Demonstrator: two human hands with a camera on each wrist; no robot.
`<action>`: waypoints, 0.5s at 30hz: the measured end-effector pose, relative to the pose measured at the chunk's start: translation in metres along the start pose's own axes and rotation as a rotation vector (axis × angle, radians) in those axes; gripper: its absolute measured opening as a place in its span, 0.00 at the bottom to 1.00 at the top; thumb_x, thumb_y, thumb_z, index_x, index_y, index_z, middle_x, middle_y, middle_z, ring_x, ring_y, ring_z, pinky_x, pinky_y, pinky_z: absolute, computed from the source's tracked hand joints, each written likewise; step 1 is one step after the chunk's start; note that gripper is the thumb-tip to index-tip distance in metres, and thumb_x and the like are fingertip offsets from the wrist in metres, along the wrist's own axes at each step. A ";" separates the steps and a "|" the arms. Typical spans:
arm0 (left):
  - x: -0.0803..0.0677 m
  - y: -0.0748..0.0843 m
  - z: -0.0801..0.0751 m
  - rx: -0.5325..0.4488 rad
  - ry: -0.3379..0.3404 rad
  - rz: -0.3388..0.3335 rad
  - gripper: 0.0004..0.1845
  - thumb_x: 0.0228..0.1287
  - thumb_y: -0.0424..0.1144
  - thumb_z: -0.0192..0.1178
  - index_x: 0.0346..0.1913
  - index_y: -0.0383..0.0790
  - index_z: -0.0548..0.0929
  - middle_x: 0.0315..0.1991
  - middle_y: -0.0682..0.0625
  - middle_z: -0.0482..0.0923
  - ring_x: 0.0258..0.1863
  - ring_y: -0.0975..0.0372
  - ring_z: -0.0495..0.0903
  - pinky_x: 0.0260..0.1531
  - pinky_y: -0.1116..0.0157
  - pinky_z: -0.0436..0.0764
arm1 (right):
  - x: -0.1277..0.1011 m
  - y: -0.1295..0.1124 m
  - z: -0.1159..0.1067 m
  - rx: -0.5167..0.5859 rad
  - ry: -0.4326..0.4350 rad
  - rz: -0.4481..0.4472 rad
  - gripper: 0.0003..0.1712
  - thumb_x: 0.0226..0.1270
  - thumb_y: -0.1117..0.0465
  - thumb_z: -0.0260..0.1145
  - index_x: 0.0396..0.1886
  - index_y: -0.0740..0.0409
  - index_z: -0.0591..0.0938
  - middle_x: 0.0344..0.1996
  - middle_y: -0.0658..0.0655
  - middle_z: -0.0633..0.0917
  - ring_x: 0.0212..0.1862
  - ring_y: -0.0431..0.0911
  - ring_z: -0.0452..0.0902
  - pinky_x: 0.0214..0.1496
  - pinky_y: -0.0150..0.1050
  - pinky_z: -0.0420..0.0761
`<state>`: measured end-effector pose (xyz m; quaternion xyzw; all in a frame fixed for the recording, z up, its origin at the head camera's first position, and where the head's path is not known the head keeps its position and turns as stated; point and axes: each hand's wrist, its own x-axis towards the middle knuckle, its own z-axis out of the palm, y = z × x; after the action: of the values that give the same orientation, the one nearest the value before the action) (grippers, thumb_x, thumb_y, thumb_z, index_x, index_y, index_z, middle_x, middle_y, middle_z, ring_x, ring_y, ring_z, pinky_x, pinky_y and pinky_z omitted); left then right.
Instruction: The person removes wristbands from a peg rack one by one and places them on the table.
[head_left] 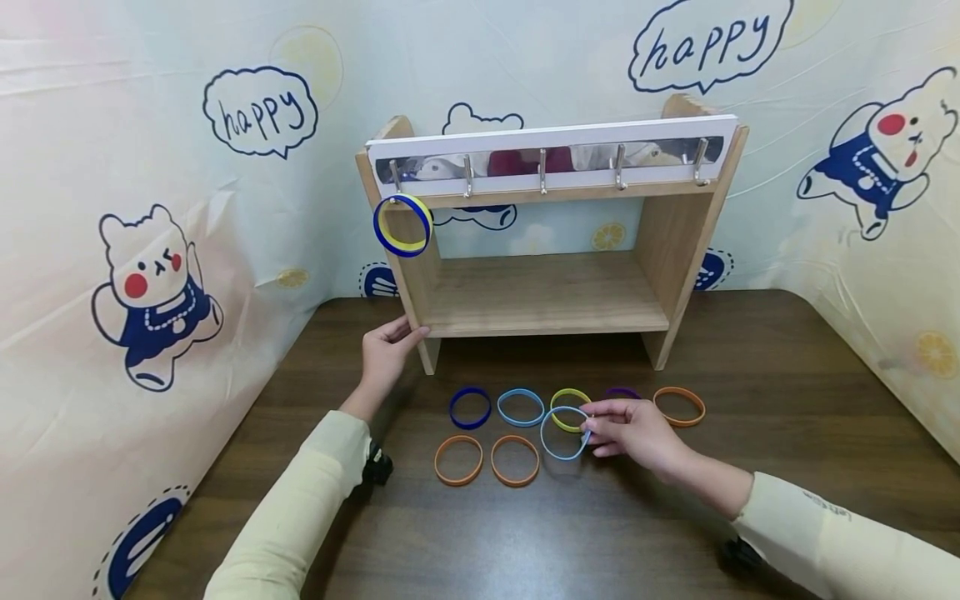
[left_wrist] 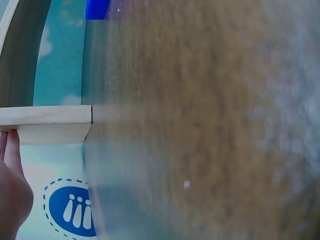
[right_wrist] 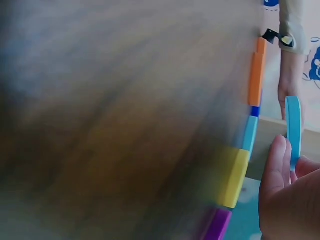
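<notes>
My right hand [head_left: 633,435] pinches a light blue ring [right_wrist: 293,125] between thumb and fingers, tilted up in front of a yellow ring [head_left: 570,391] on the table. At the lower left of a wooden shelf unit [head_left: 551,287], my left hand [head_left: 385,354] grips the side panel, thumb at the front. From the leftmost hook [head_left: 395,175] hang a dark blue ring [head_left: 377,231] and a yellow ring [head_left: 408,248], overlapping. Partly behind the right hand lies a purple ring [head_left: 622,390].
A dark blue ring [head_left: 452,408], another light blue ring [head_left: 501,410] and an orange ring [head_left: 702,408] share the back row. Two more orange rings [head_left: 437,469] lie nearer. Several metal hooks [head_left: 543,171] line the unit's white top rail [head_left: 555,135]. Printed cloth surrounds the brown table [head_left: 450,542].
</notes>
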<state>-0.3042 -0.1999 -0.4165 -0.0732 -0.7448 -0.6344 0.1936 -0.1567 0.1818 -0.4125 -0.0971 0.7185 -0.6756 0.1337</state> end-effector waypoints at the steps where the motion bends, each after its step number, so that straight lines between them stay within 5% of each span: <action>1: 0.000 0.000 0.000 0.006 -0.002 0.000 0.23 0.54 0.44 0.74 0.51 0.36 0.86 0.45 0.41 0.84 0.45 0.59 0.84 0.42 0.66 0.83 | 0.000 0.002 0.000 0.001 -0.009 0.000 0.23 0.68 0.69 0.63 0.56 0.82 0.72 0.41 0.72 0.84 0.37 0.50 0.84 0.38 0.42 0.85; 9: 0.001 0.002 0.000 -0.007 -0.017 -0.029 0.21 0.55 0.40 0.73 0.52 0.36 0.85 0.47 0.40 0.83 0.46 0.61 0.83 0.43 0.68 0.82 | -0.005 0.011 -0.001 0.014 -0.046 0.037 0.23 0.69 0.70 0.62 0.57 0.82 0.71 0.41 0.70 0.85 0.36 0.48 0.85 0.38 0.43 0.85; 15: -0.008 0.026 0.000 0.024 -0.037 -0.023 0.20 0.58 0.36 0.71 0.53 0.31 0.83 0.47 0.38 0.82 0.45 0.61 0.83 0.43 0.67 0.82 | -0.006 0.014 0.000 -0.014 -0.057 0.055 0.21 0.69 0.70 0.61 0.56 0.82 0.72 0.40 0.69 0.85 0.36 0.48 0.84 0.37 0.43 0.85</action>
<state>-0.2871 -0.1939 -0.3955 -0.0740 -0.7566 -0.6262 0.1733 -0.1503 0.1844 -0.4259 -0.0977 0.7213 -0.6637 0.1720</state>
